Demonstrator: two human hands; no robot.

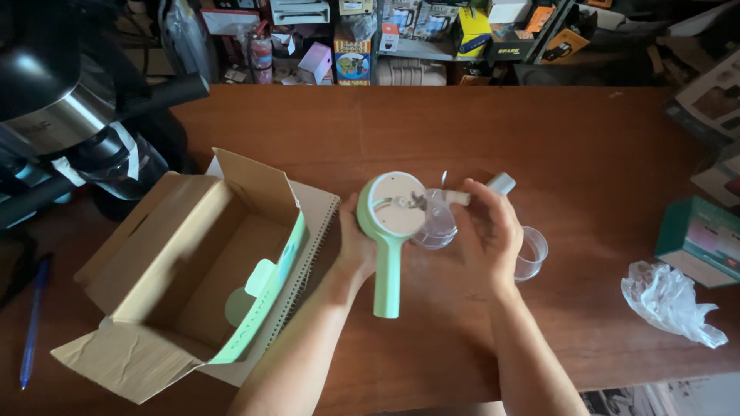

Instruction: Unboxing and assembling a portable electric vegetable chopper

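Note:
My left hand (356,248) grips a pale green hand-held appliance (389,231) with a round white head and a long handle that points toward me. My right hand (487,231) holds a small clear plastic cup part (435,223) against the white head, where a small metal blade shows. A second clear plastic cup (533,254) stands on the table just right of my right hand. A grey-white piece (501,183) pokes out beyond my right fingers.
An open cardboard box (177,270) with a green-printed flap sits at the left on a spiral notebook. A crumpled clear plastic bag (671,302) and a green box (700,237) lie at the right. A blue pen (32,323) lies far left. Cluttered shelves stand behind the wooden table (462,131).

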